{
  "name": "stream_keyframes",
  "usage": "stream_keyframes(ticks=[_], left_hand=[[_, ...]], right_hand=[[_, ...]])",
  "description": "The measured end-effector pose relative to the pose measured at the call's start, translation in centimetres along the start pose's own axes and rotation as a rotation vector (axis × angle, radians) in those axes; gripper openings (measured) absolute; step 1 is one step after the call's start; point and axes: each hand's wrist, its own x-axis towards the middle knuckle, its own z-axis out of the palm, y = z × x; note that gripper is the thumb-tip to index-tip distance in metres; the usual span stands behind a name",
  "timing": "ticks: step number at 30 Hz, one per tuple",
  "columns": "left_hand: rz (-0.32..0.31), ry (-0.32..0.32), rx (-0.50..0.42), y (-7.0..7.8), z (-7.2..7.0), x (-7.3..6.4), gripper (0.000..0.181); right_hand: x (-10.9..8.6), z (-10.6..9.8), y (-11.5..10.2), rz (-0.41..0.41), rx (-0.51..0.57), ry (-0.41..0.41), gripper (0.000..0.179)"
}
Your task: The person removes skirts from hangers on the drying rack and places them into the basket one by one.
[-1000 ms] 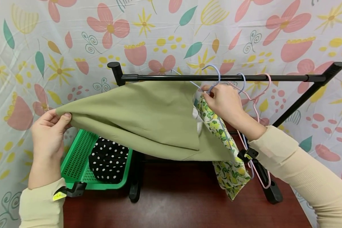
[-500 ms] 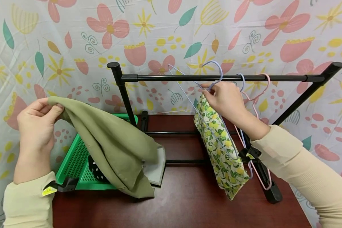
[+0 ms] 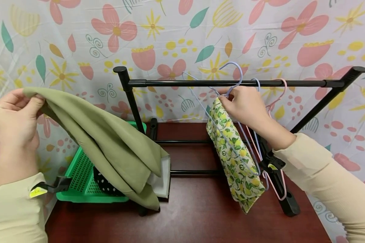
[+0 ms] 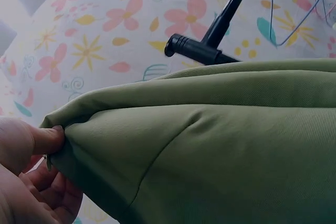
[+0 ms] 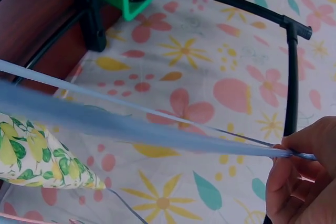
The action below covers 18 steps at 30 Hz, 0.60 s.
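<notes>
1. Left hand [image 3: 15, 116] pinches olive-green cloth [image 3: 101, 136], its long axis slanting down rightward over the left edge of the dark-red tabletop [image 3: 200, 222].
2. Right hand [image 3: 243, 104], well right, pinches a thin pale-blue hanger [image 5: 131, 129].

The olive cloth [image 3: 109, 135] looks matt, the blue hanger [image 5: 126, 127] smooth plastic.

The long cloth [image 3: 109, 135] is plain olive green; the panel [image 3: 163, 180] at its lower end seems pale grey, though it is partly covered. The front hanger [image 3: 241, 75] is light violet-blue, and another hanger [image 3: 285, 86] is pink. The printed cloth [image 3: 231, 141] shows yellow lemons and green leaves on white. The basket [image 3: 91, 199] is bright green, the bundle [image 3: 104, 185] black with white dots, the rack [image 3: 185, 83] black, the table [image 3: 197, 219] reddish brown.
</notes>
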Motion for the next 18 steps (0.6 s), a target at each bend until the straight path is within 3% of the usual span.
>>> stream_keyframes(ticks=[10, 13, 18], left_hand=[[-0.033, 0.005, -0.112, 0.9, -0.2, 2.5, 0.02], [-0.059, 0.02, -0.097, 1.0, -0.4, 3.2, 0.02], [-0.059, 0.036, -0.007, 1.3, -0.8, 4.3, 0.02]], right_hand=[[-0.5, -1.3, 0.3, -0.025, -0.036, -0.028, 0.025], [-0.6, -1.7, 0.5, -0.019, -0.04, -0.025, 0.025], [-1.0, -2.4, 0.9, -0.006, -0.053, -0.011, 0.045]])
